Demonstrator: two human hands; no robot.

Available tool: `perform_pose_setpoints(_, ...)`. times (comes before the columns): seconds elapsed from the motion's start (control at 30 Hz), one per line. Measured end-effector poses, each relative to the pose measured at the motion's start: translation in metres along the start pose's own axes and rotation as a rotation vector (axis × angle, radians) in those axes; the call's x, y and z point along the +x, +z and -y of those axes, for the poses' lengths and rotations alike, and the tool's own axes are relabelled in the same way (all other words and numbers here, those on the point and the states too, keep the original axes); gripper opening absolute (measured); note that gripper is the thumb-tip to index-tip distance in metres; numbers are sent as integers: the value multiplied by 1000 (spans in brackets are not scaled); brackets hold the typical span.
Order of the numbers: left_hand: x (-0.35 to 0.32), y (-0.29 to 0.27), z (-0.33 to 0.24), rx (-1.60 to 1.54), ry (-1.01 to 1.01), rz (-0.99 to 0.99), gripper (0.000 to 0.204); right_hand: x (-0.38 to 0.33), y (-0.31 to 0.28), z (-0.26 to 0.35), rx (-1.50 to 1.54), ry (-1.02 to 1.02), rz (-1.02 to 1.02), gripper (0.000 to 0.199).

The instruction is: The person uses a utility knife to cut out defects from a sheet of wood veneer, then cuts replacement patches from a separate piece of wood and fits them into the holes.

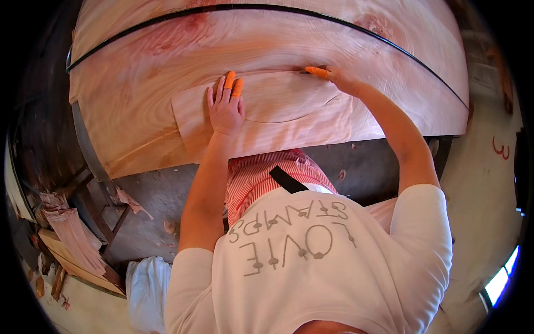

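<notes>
A large sheet of pinkish wood veneer [128, 106] with wavy grain spreads over the work surface before me. On its near part lies a smaller, roughly rectangular piece of veneer [300, 111], with a curved line across it. My left hand [227, 111] rests flat on this piece near its left end, fingers stretched out, two of them in orange finger covers. At the piece's far right edge is my right hand [342, 80], its fingers closed and one in an orange cover. Something small and dark shows by that fingertip, too hidden to name.
A black band [267, 6] runs in an arc across the far part of the sheet. Below left, torn veneer strips [75, 234] hang by a dark frame. A pale blue-white cloth or bag [147, 286] sits at lower left. Wood scraps [169, 226] lie on the floor.
</notes>
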State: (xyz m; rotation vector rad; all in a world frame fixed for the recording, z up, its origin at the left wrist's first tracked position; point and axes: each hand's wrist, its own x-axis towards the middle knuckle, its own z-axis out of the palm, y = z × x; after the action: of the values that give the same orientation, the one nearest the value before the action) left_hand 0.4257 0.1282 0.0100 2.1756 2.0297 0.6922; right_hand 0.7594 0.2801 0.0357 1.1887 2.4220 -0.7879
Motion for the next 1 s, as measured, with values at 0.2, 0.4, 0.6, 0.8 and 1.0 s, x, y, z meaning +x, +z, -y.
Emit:
perform_pose_setpoints(0.2,-5,3,4,38,-17,-3,40,-32,-5,6,-9,-143,-213,32)
perform_pose_setpoints(0.4,-2,2,1,46,-9,34,39,-90,75,-26,63,419,-242,22)
perform_pose_setpoints(0.6,-4,5,2,54,12,27,38,-128,117,3,314,730,-258,36)
perform_pose_setpoints(0.8,-4,7,2,83,25,26,39,-140,147,-8,347,689,-428,26)
perform_pose_setpoints(1.0,-3,6,2,91,23,25,39,-142,80,9,239,550,-582,26)
